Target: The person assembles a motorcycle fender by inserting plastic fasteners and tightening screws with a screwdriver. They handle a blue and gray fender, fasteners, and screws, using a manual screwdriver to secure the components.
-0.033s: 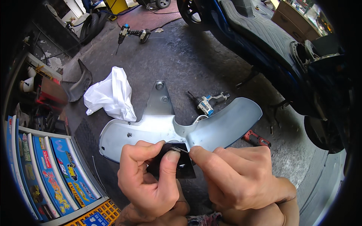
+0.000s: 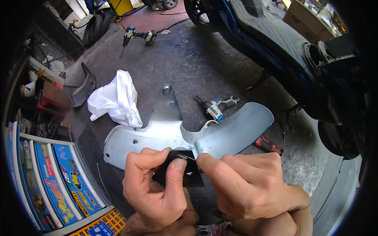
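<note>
My left hand (image 2: 151, 185) grips a thin black plate (image 2: 193, 180) between thumb and fingers. A small hole shows near the plate's middle. My right hand (image 2: 252, 183) is closed around a thin metal rod (image 2: 189, 157), its tip at the plate beside my left thumb. Most of the rod is hidden in my fingers, so I cannot tell its exact kind. Just beyond both hands lies a curved silver-grey mudguard (image 2: 240, 128), hollow side up, with a tapered bracket pointing away from me.
Past the mudguard lie a white-and-blue power tool (image 2: 214, 110), a white bag (image 2: 116, 98) and a cordless drill (image 2: 130, 35). A red-and-black tool (image 2: 268, 144) sits to the right. A blue scooter (image 2: 271, 51) stands at the far right, a stickered drawer cabinet (image 2: 59, 173) at the left.
</note>
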Tool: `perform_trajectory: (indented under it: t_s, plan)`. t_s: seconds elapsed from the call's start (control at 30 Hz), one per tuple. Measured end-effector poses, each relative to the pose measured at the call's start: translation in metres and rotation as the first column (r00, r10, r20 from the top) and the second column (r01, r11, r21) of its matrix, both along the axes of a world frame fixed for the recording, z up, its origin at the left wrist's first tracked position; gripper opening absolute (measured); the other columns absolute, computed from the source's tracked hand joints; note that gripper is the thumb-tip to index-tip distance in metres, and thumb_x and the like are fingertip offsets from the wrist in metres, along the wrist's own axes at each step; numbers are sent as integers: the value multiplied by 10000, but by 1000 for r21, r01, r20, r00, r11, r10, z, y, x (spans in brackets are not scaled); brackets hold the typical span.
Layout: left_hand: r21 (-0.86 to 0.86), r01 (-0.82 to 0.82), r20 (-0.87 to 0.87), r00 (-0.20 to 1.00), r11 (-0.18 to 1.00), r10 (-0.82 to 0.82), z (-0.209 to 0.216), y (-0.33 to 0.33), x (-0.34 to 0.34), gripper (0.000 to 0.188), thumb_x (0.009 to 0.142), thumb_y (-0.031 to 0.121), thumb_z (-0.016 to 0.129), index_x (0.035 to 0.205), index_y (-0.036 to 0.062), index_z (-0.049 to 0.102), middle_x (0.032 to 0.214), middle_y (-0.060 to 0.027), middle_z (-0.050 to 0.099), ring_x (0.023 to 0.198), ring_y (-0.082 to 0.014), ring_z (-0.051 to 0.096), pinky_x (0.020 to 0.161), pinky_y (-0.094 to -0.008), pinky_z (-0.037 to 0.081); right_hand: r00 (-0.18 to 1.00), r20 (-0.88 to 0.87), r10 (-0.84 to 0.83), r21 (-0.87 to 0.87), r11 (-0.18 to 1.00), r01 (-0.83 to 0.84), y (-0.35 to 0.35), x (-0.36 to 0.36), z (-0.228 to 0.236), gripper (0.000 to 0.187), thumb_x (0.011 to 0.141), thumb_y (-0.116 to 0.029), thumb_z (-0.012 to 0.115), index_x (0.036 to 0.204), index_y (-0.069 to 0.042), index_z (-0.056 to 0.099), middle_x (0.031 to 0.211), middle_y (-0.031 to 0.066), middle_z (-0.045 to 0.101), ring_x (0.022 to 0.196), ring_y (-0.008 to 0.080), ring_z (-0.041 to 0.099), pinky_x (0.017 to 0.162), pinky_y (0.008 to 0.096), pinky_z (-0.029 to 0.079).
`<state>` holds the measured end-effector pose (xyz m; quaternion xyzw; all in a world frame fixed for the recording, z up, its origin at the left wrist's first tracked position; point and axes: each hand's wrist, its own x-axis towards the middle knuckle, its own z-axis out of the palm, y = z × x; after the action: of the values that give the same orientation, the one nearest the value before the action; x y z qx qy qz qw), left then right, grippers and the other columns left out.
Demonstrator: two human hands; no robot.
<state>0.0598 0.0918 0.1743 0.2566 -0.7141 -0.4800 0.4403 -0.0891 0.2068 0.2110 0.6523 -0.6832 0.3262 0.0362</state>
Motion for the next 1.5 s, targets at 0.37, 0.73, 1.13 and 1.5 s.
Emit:
perform_trajectory:
  t_s: [0.37, 0.73, 1.13, 1.5]
  plan:
    - [-71, -5, 57, 998, 997, 9, -5, 2, 3, 267, 909, -111, 755, 1111, -49, 591, 878, -128, 669, 771, -122, 637, 677, -252, 504, 994, -75, 85, 103, 992, -77, 1, -1, 1, 356, 818, -140, 673, 1124, 42, 660, 753, 0, 541, 567, 82, 625, 437, 267, 502]
    - [-112, -50, 95, 994, 992, 60, -5, 5, 0, 279, 886, -98, 763, 1109, -43, 605, 841, -131, 661, 731, -147, 639, 657, -262, 498, 989, -11, 147, 187, 972, -142, 2, -6, 2, 369, 855, -142, 656, 1169, 47, 621, 773, 15, 563, 572, 110, 660, 431, 299, 532]
    - [-157, 11, 203, 979, 988, 21, -1, 4, 3, 207, 993, -115, 583, 1109, 2, 458, 934, -87, 519, 826, -96, 506, 733, -241, 430, 996, 43, 80, 210, 974, -88, -4, 7, 8, 312, 827, -57, 703, 1125, 25, 659, 751, 25, 594, 601, 159, 685, 468, 323, 538]
    - [-176, -99, 107, 987, 979, 119, -10, 3, -1, 228, 924, -86, 702, 1058, -4, 536, 844, -104, 594, 722, -129, 574, 626, -270, 456, 999, 40, 37, 152, 987, -43, -9, 16, -6, 290, 899, -140, 652, 1160, -25, 598, 783, 35, 586, 605, 199, 694, 460, 345, 529]
